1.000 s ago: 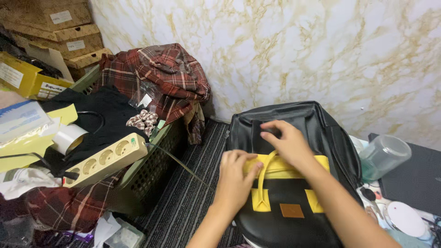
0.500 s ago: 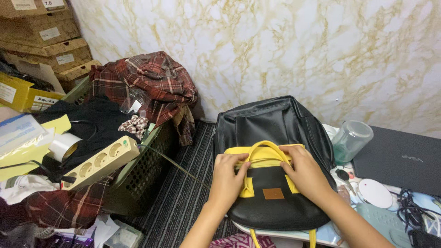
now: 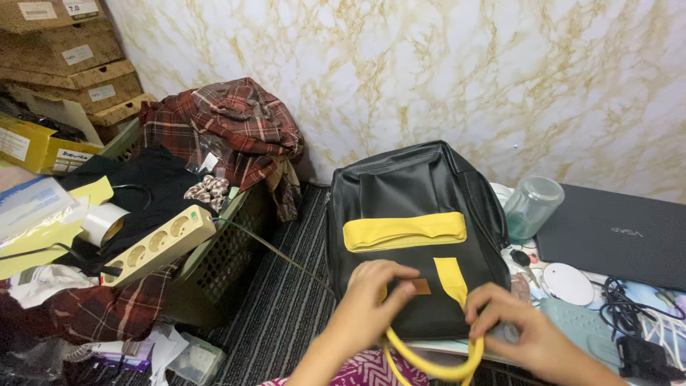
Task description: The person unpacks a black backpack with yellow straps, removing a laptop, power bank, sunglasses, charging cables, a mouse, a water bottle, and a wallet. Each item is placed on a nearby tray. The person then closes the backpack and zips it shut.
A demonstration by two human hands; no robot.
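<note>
Both hands [image 3: 371, 304] now lower, fingers [image 3: 493, 314] closed round yellow handle [image 3: 429, 361] below black bag [image 3: 414, 193].

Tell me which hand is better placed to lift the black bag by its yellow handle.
Probably the right hand: its fingers already pinch the yellow handle where the loop hangs off the near end of the black bag. The left hand lies on the bag's front, by the loop's other end.

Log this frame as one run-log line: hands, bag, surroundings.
left hand: on bag front | right hand: gripping yellow handle | bag: flat, black with yellow flap | beside: jar, laptop, basket
</note>
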